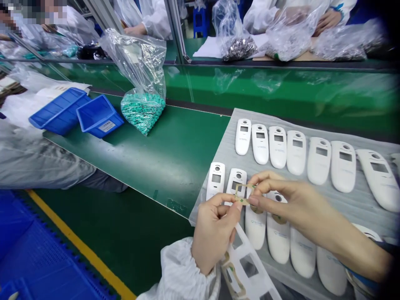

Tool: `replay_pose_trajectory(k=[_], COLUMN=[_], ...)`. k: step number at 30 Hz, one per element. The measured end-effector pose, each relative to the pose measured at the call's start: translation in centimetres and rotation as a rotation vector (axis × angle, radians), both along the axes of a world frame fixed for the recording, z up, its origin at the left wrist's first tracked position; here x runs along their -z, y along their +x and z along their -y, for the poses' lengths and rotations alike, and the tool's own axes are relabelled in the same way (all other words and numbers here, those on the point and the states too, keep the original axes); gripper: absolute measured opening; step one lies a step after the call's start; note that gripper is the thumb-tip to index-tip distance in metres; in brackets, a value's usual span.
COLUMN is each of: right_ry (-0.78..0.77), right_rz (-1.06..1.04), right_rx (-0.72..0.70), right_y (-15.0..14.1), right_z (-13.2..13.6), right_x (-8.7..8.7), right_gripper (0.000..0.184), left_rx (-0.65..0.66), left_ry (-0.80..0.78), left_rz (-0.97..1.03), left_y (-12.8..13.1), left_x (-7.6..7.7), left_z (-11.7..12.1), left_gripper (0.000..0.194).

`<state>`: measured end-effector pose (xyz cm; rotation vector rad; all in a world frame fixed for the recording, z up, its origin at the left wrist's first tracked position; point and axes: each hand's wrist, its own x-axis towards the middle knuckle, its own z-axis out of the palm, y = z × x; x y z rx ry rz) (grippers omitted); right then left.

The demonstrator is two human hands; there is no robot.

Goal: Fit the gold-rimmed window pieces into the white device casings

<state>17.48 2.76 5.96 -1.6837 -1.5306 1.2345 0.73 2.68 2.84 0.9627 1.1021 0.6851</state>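
Note:
My left hand [215, 229] and my right hand [278, 200] are close together over the lower row of white plastic housings. Between their fingertips is a thin tan adhesive frame [242, 201] with small green marks, pinched from both sides. A white backing sheet [250, 262] with square cut-outs and more tan adhesive frames [233, 275] hangs below my left hand; whether its fingers also grip it is hidden. Under my hands lies a white housing [256, 229], partly covered, with its round hole and window at the top. Another housing [216, 179] is just left of my fingers.
An upper row of white housings [296, 154] lies on a grey foam sheet [228, 133]. On the green table [150, 162] stand a bag of teal rings [143, 110] and blue bins [98, 116]. Co-workers' hands [326, 21] work behind the green divider [281, 87].

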Motion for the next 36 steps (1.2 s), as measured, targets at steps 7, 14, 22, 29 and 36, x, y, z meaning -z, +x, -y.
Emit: replay_pose_trajectory(k=[7, 14, 22, 29, 36], right_ry=[0.193, 0.007, 0.045, 0.06, 0.063], right_rz=[0.117, 0.139, 0.219, 0.237, 0.229], right_rx=[0.147, 0.142, 0.121, 0.12, 0.132], right_y=[0.2, 0.4, -0.3, -0.6, -0.7], right_z=[1.1, -0.3, -0.3, -0.2, -0.1], right_x=[1.7, 3.6, 4.0, 4.3, 4.4], right_gripper=[0.025, 0.032, 0.031, 0.032, 0.033], left_rx=[0.07, 0.156, 0.168, 0.221, 0.226], left_ry=[0.077, 0.555, 0.85, 0.867, 0.908], left_rz=[-0.355, -0.638, -0.77, -0.788, -0.771], left_y=[-1.1, -1.1, -0.5, -0.6, -0.8], left_x=[0.2, 3.4, 5.1, 4.9, 5.1], left_z=[0.5, 2.4, 2.9, 2.6, 2.4], left_gripper=[0.061, 0.036, 0.037, 0.037, 0.037])
